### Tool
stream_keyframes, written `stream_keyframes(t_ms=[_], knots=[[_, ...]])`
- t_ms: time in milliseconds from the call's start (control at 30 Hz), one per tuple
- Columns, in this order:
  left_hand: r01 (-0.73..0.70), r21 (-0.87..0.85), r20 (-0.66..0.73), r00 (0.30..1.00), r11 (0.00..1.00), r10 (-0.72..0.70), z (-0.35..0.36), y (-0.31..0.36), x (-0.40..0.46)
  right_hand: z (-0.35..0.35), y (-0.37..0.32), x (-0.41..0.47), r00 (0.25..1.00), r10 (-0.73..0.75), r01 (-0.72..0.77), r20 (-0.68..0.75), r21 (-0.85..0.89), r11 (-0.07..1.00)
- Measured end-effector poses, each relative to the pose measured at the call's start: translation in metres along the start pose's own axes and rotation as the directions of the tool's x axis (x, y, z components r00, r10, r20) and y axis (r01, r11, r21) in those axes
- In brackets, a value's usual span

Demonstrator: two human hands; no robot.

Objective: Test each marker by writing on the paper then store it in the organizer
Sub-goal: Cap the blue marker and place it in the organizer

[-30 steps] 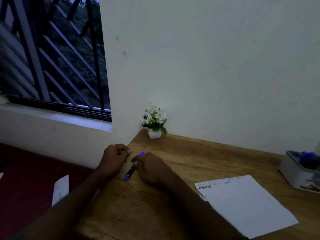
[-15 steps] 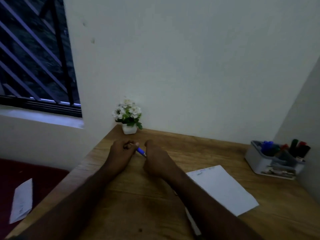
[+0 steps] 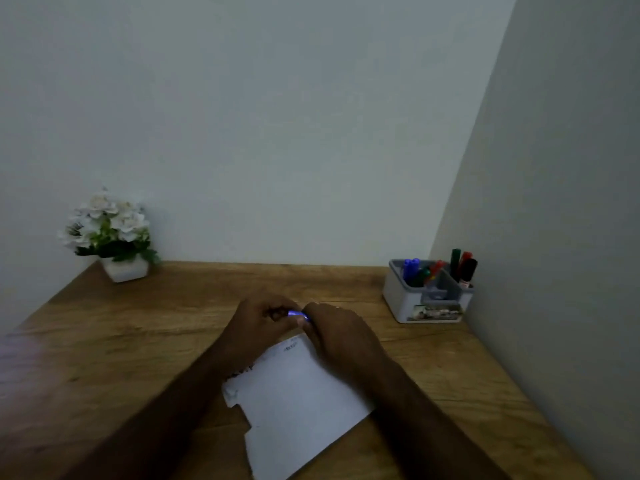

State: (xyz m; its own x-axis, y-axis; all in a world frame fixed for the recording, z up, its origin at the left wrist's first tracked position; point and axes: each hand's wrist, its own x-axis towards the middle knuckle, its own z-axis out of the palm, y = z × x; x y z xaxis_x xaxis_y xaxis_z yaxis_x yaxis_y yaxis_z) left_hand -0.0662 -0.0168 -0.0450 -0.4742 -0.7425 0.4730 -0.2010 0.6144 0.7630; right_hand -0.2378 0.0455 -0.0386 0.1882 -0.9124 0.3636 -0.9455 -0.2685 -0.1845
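A blue marker (image 3: 297, 314) is held between both hands just above the far edge of the white paper (image 3: 298, 407). My left hand (image 3: 258, 323) grips one end and my right hand (image 3: 337, 336) grips the other; only a short blue stretch shows between them. The paper lies on the wooden desk (image 3: 138, 341) and carries small scribbles near its far corner. The grey organizer (image 3: 427, 306) stands at the back right against the wall, with several blue, green, red and black markers upright in it.
A small white pot of white flowers (image 3: 110, 237) stands at the desk's back left corner. White walls close off the back and the right side of the desk.
Both hands have carried the blue marker from the desk's left side, near the flower pot, to above the paper's far edge. The view has swung right, so the window is gone.
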Motion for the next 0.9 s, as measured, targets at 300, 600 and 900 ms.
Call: stream_keyframes(t_ms=[300, 600, 900], knots=[[0.026, -0.004, 0.075, 0.997, 1.0, -0.026, -0.014, -0.009, 0.003, 0.008, 0.006, 0.004, 0.992, -0.121, 0.118, -0.036, -0.071, 0.99], [0.122, -0.063, -0.092, 0.988, 0.991, -0.127, -0.026, -0.008, 0.001, -0.009, 0.02, 0.003, 0.991, -0.017, 0.057, -0.129, 0.307, 0.95], [0.013, 0.268, 0.114, 0.992, 0.963, -0.045, -0.019, -0.034, -0.003, -0.014, 0.015, -0.005, 0.987, 0.151, 0.022, -0.053, 0.98, 0.199]])
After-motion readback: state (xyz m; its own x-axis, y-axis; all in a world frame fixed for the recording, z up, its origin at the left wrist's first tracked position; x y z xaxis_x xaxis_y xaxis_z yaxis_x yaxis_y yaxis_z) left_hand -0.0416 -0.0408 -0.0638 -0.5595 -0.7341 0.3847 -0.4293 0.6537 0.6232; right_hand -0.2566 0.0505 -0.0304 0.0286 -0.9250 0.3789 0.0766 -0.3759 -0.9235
